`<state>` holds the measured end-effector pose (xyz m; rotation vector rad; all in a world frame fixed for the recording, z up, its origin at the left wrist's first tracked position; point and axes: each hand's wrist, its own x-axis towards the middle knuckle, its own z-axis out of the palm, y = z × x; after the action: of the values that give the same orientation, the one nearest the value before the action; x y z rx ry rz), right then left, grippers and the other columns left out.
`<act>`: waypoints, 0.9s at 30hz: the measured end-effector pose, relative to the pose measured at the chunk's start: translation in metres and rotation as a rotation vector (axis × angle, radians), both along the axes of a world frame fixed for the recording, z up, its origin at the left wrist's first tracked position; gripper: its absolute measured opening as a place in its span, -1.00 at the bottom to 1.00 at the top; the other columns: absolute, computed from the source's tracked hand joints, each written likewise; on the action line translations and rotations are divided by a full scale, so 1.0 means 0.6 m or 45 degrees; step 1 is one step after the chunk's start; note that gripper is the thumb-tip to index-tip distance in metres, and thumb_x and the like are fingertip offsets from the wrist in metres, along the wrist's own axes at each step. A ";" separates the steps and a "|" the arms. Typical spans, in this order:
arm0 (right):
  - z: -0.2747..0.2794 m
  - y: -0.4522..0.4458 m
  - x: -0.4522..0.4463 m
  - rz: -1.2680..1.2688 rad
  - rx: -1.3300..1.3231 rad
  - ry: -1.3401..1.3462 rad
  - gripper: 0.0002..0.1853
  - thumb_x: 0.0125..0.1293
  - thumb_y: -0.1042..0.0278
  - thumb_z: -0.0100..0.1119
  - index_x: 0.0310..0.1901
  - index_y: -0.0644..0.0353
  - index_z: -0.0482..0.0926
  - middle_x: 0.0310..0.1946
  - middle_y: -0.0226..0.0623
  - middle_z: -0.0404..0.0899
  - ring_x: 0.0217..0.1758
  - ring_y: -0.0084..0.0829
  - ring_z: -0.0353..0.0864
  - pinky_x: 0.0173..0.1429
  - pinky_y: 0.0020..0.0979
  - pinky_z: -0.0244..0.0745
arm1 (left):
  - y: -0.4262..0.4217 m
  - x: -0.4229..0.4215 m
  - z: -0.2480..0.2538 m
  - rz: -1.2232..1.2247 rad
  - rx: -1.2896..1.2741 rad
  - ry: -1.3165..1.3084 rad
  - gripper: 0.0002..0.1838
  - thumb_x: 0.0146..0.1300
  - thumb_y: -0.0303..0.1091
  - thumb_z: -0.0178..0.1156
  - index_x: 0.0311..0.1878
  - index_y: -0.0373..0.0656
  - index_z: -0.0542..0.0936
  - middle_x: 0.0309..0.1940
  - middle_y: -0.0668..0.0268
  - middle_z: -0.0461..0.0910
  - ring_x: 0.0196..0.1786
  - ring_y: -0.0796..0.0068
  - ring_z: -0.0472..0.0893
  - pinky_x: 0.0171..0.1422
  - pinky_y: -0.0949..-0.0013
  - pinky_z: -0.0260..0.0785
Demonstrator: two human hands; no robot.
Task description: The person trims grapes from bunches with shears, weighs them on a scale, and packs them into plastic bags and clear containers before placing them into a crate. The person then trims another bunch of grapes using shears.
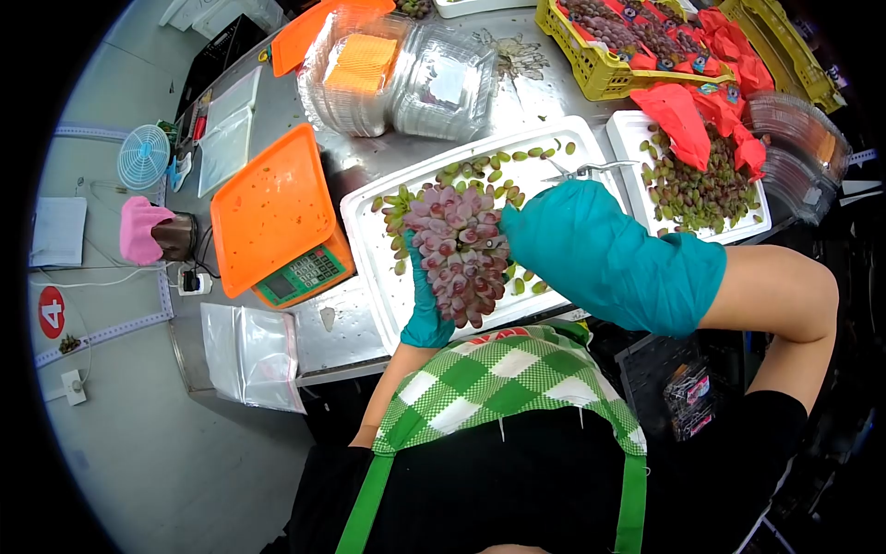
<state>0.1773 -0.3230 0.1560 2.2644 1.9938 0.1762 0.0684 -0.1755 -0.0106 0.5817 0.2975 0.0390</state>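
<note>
A large bunch of purple-pink grapes (459,249) is held over a white tray (365,268). My left hand (426,305), in a teal glove, supports the bunch from its left side and below, its fingers wrapped round it and partly hidden. Against the bunch's right side lies my right hand (531,226), also gloved in teal; its fingertips are hidden, so what they grip cannot be made out. Loose green grapes (480,168) lie in the tray around the bunch. Metal scissors (591,169) rest across the tray's upper right edge.
An orange scale (277,208) stands left of the tray, with plastic bags (251,355) below it. Clear plastic boxes (443,83) are stacked behind. To the right are a second white tray (628,138) of loose grapes and a yellow crate (600,81) with grapes and red paper.
</note>
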 end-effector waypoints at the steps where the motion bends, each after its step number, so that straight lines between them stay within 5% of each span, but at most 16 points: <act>1: 0.000 -0.001 0.000 0.003 -0.022 0.005 -0.89 -0.01 0.44 0.00 -0.40 0.22 0.43 -0.64 -0.30 0.37 -0.55 -0.33 0.44 -0.55 -0.32 0.26 | -0.001 0.000 0.001 0.001 0.001 -0.003 -0.39 0.21 0.08 -0.24 0.20 -0.15 0.16 0.10 0.16 0.27 0.11 0.21 0.33 0.18 0.18 0.23; 3: -0.001 -0.003 0.002 0.009 -0.061 0.031 -0.86 0.06 0.44 -0.02 -0.32 0.26 0.43 -0.63 -0.30 0.38 -0.54 -0.32 0.45 -0.54 -0.31 0.30 | -0.002 0.001 -0.001 0.007 -0.004 -0.004 -0.38 0.20 0.10 -0.24 0.20 -0.15 0.15 0.11 0.16 0.26 0.12 0.21 0.33 0.18 0.18 0.22; 6: -0.001 -0.010 0.003 -0.003 0.100 0.216 -0.87 -0.16 0.46 0.08 -0.48 0.22 0.45 -0.63 -0.25 0.40 -0.50 -0.28 0.47 -0.49 -0.30 0.30 | 0.000 0.003 -0.005 0.022 -0.019 -0.013 -0.37 0.20 0.12 -0.24 0.21 -0.14 0.15 0.12 0.16 0.25 0.13 0.21 0.32 0.19 0.18 0.22; 8: 0.003 -0.016 0.006 -0.069 0.132 0.301 -0.80 -0.18 0.46 0.10 -0.40 0.21 0.45 -0.61 -0.26 0.42 -0.49 -0.29 0.48 -0.48 -0.31 0.32 | 0.004 0.005 -0.008 0.040 -0.030 -0.026 -0.36 0.20 0.13 -0.24 0.21 -0.14 0.14 0.13 0.16 0.25 0.13 0.21 0.32 0.20 0.18 0.21; 10: 0.009 -0.020 0.010 -0.184 0.019 0.307 -0.64 0.01 0.42 0.04 -0.08 0.25 0.43 -0.55 -0.34 0.44 -0.48 -0.35 0.50 -0.49 -0.34 0.36 | 0.010 0.007 -0.012 0.067 -0.050 -0.045 -0.35 0.19 0.14 -0.24 0.22 -0.13 0.14 0.13 0.16 0.24 0.14 0.21 0.31 0.20 0.18 0.21; 19: 0.014 -0.047 0.012 -0.255 0.042 0.493 -0.59 0.04 0.31 0.14 -0.01 0.07 0.42 -0.48 -0.34 0.48 -0.45 -0.32 0.52 -0.45 -0.34 0.39 | 0.029 0.002 -0.024 0.123 -0.093 -0.084 -0.31 0.18 0.20 -0.25 0.24 -0.11 0.11 0.16 0.17 0.22 0.17 0.21 0.29 0.22 0.17 0.18; 23: -0.019 -0.071 0.018 -0.541 0.094 0.560 -0.57 0.08 0.20 0.16 0.01 0.05 0.39 -0.40 -0.31 0.53 -0.45 -0.30 0.54 -0.41 -0.35 0.42 | 0.031 -0.004 -0.032 0.147 -0.106 -0.084 -0.29 0.18 0.23 -0.25 0.25 -0.10 0.10 0.18 0.17 0.20 0.18 0.21 0.28 0.23 0.17 0.17; 27: -0.153 -0.105 0.041 -1.047 0.325 0.853 -0.54 0.04 0.21 0.19 -0.05 0.17 0.30 -0.33 -0.28 0.57 -0.33 -0.21 0.57 -0.30 -0.28 0.46 | 0.029 -0.005 -0.033 0.167 -0.114 -0.076 -0.27 0.17 0.26 -0.25 0.26 -0.09 0.09 0.19 0.18 0.19 0.19 0.21 0.27 0.24 0.16 0.16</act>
<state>0.2021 -0.3859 0.0642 3.4100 1.0441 -0.4871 0.0652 -0.1582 -0.0307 0.4711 0.2776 0.1687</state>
